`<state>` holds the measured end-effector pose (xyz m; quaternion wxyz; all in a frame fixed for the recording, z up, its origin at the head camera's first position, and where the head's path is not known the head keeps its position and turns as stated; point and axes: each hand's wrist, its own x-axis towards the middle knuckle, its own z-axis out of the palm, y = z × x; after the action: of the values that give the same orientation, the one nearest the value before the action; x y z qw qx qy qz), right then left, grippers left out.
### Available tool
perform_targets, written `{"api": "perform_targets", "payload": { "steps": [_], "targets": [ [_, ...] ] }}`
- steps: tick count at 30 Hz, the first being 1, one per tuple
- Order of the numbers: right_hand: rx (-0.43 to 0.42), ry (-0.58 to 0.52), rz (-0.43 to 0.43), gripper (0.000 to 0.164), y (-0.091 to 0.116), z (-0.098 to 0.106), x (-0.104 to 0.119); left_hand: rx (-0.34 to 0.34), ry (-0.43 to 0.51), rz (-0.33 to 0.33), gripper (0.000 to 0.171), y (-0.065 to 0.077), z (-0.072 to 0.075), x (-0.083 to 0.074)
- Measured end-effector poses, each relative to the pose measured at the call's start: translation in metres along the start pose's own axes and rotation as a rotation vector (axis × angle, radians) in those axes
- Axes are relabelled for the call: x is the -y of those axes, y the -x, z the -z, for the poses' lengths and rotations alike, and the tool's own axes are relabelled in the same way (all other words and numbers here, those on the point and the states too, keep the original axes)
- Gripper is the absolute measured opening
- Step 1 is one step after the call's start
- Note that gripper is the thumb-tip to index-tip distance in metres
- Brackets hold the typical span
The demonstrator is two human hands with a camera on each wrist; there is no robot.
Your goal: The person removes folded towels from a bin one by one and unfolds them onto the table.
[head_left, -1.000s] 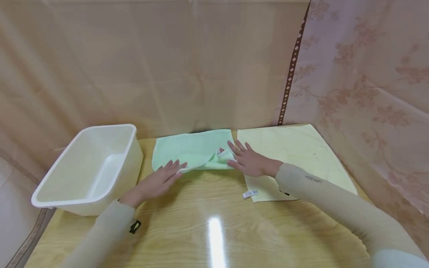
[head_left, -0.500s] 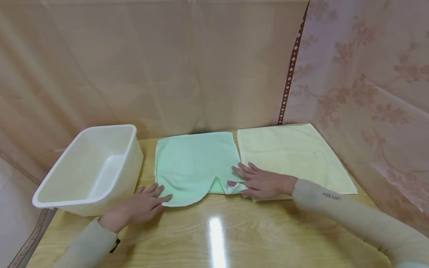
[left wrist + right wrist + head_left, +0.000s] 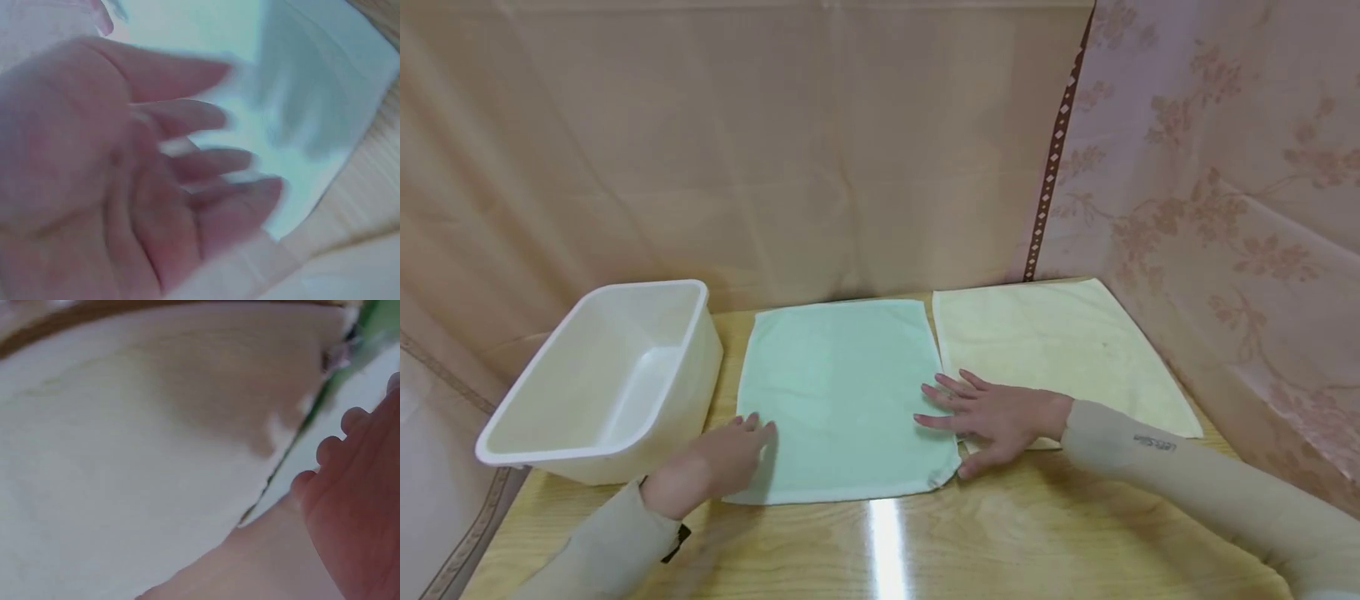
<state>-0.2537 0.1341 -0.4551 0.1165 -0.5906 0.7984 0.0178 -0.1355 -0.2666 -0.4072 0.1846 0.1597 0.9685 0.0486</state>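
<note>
A mint-green towel (image 3: 842, 400) lies spread nearly flat on the wooden table, its near right corner slightly crumpled. My left hand (image 3: 718, 467) is over its left edge with the fingers loosely bent; the left wrist view shows the palm and blurred fingers (image 3: 212, 169) above the towel, holding nothing. At the towel's right edge my right hand (image 3: 1000, 417) lies with fingers spread, fingertips on the green cloth. Beneath that hand is a pale yellow towel (image 3: 1045, 333), spread beside the green one; it fills much of the right wrist view.
A white plastic basin (image 3: 688, 367) stands on the left of the table, close to my left forearm. Beige curtains (image 3: 775, 150) hang behind the table, and a floral one (image 3: 1240, 208) hangs along the right side. Bare wood (image 3: 1000, 542) shows along the front of the table.
The green towel's folded-over near part has been drawn toward me and now lies flat. Both hands came nearer; the left then lifted from its near left corner and moved slightly up its edge.
</note>
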Motion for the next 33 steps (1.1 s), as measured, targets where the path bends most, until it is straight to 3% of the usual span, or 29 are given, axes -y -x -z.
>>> {"api": "perform_targets", "payload": {
  "steps": [2, 4, 6, 9, 12, 17, 25, 29, 33],
  "targets": [
    [0.007, -0.104, -0.027, 0.084, -0.002, 0.006, 0.001, -0.056, 0.038, -0.066, 0.054, -0.012, -0.005, -0.002],
    [-0.011, -0.182, -0.059, 0.083, -0.006, 0.010, 0.001, -0.097, 0.082, -0.083, 0.068, -0.024, -0.011, -0.003],
    [-0.025, -0.220, -0.101, 0.082, -0.013, 0.010, -0.001, -0.099, 0.116, -0.057, 0.083, -0.034, -0.017, -0.003],
    [-0.018, -0.208, -0.189, 0.082, -0.027, 0.004, -0.006, -0.041, 0.166, 0.014, 0.100, -0.042, -0.024, 0.001],
    [0.030, -0.190, -0.281, 0.083, -0.038, 0.000, -0.011, -0.009, 0.176, 0.055, 0.109, -0.045, -0.031, 0.008],
    [0.100, -0.199, -0.358, 0.085, -0.040, -0.003, -0.015, -0.009, 0.180, 0.065, 0.116, -0.048, -0.038, 0.015],
    [0.082, -0.182, -0.361, 0.087, -0.038, -0.006, -0.015, -0.014, 0.169, 0.071, 0.117, -0.049, -0.034, 0.015],
    [0.077, -0.205, -0.371, 0.085, -0.039, -0.004, -0.018, -0.002, 0.139, 0.073, 0.114, -0.052, -0.025, 0.012],
    [-0.004, -0.275, -0.435, 0.075, -0.046, 0.006, -0.028, -0.042, 0.149, 0.082, 0.099, -0.070, -0.012, 0.012]
  ]
}}
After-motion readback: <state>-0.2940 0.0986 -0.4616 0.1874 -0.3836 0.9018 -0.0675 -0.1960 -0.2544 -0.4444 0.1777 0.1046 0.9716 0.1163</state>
